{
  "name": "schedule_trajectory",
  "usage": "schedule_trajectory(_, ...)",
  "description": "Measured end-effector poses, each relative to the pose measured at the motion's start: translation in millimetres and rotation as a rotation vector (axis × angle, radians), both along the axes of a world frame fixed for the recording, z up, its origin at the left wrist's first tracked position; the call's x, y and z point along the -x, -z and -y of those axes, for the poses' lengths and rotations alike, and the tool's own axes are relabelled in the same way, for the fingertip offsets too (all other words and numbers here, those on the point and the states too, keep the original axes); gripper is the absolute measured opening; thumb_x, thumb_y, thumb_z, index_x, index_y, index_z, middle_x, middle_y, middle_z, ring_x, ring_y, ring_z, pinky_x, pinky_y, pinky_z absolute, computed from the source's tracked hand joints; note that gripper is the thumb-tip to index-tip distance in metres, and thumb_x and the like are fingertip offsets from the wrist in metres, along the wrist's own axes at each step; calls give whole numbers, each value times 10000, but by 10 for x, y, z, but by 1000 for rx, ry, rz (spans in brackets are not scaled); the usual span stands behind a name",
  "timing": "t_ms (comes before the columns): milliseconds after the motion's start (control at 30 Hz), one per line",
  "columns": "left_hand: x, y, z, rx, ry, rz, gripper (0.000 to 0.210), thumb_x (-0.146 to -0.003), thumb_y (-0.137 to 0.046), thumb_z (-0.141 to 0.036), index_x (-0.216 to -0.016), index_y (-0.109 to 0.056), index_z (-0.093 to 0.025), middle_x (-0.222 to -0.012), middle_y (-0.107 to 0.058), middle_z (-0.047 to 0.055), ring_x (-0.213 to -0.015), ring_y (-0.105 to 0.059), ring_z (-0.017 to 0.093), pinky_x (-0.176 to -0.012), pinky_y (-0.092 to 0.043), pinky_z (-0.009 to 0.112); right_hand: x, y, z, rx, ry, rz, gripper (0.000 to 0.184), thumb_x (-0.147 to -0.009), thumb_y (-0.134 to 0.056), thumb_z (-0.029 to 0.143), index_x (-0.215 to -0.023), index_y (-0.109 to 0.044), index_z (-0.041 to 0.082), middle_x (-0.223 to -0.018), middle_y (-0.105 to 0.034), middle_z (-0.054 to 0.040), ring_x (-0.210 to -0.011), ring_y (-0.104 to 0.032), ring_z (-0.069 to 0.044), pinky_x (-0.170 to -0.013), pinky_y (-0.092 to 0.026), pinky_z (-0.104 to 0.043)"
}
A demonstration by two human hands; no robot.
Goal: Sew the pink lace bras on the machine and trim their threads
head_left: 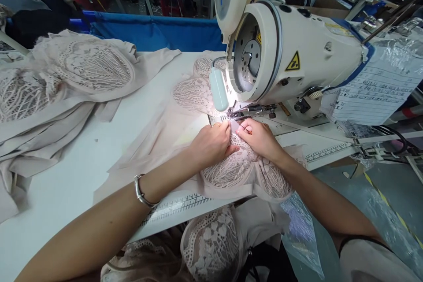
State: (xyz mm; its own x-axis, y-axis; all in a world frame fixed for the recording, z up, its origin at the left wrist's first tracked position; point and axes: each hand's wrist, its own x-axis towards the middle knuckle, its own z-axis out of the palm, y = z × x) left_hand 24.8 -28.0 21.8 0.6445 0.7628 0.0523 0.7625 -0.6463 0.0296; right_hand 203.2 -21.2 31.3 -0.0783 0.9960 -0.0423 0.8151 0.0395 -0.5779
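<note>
A pale pink lace bra (228, 169) lies at the table's front edge, its upper part under both hands. My left hand (214, 141) is closed on the bra's edge just in front of the sewing machine's needle area (230, 113). Beside it, my right hand (257, 136) pinches the same edge, and a thin dark tool, perhaps thread snips, shows between its fingers. The sewing machine (284, 53) stands behind the hands with its round end cover swung up. A small lamp (218, 90) lights the needle area. The fingertips partly hide the fabric.
More lace bras (95, 66) are piled on the left of the white table (82, 163). Another lace piece (193, 92) lies behind the needle area. Lace bras (214, 242) rest on my lap. A ruler strip (185, 202) runs along the front edge. Handwritten papers (373, 83) hang at the right.
</note>
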Motion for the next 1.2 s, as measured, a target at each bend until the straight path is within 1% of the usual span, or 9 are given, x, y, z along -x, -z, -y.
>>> schedule_trajectory(133,-3,15,-1,-11,0,-2,510,-997,-505,-580,-1082,-646,-98,-1128,-640,150,-922,-636,240,-622,-416,323,32,168,32,-213,-26,94,31,-854,-585,227,-831,-596,210,-659,-631,15,-620,-561,-157,-619,-360,-254)
schedule_trajectory(167,-4,18,-3,-13,1,0,510,-993,-514,-579,-1091,-645,-96,-1126,-639,149,-920,-636,242,-626,-423,327,36,206,46,-255,-50,146,47,-860,-571,197,-883,-612,201,-672,-640,4,-629,-572,-165,-616,-361,-256)
schedule_trajectory(267,-6,20,-9,-22,8,12,498,-985,-534,-565,-1100,-646,-94,-1124,-634,147,-900,-629,241,-636,-445,338,39,265,97,-346,-145,324,200,-904,-494,132,-1022,-654,160,-765,-690,-56,-671,-605,-189,-610,-374,-269)
schedule_trajectory(367,-6,15,-13,-25,22,20,457,-998,-514,-534,-1028,-669,-106,-1104,-626,147,-874,-616,239,-625,-447,347,42,245,145,-392,-254,450,337,-984,-394,140,-1172,-673,119,-886,-713,-110,-745,-634,-201,-642,-418,-276)
schedule_trajectory(467,-5,8,-17,-24,35,22,440,-1018,-470,-502,-960,-678,-119,-1078,-622,145,-847,-605,236,-599,-431,346,54,206,181,-373,-305,541,429,-1022,-339,155,-1332,-630,102,-894,-700,-118,-775,-637,-200,-666,-449,-270)
schedule_trajectory(533,-5,8,-19,-25,36,21,430,-1019,-467,-490,-937,-675,-123,-1055,-619,140,-842,-600,235,-594,-425,342,62,191,199,-356,-308,583,453,-1023,-327,146,-1370,-616,107,-883,-691,-114,-765,-627,-194,-664,-453,-266)
schedule_trajectory(733,3,20,-22,-28,44,27,435,-1015,-474,-484,-1067,-649,-89,-1042,-613,129,-854,-591,233,-615,-442,344,76,149,218,-291,-321,621,479,-1000,-332,113,-1374,-630,125,-874,-675,-112,-758,-618,-197,-647,-445,-277)
schedule_trajectory(1000,6,-13,-20,5,48,-4,452,-1038,-415,-484,-1067,-665,-108,-1096,-618,144,-898,-603,244,-631,-433,340,168,-13,166,-108,-290,680,509,-993,-354,117,-1465,-546,132,-929,-703,-136,-808,-671,-227,-647,-442,-291)
schedule_trajectory(1200,8,-21,-21,-5,57,3,441,-1032,-433,-482,-1022,-679,-117,-1102,-626,146,-897,-606,244,-630,-435,340,183,-46,168,-82,-293,649,489,-1022,-322,147,-1457,-542,117,-991,-720,-150,-880,-694,-248,-695,-472,-306)
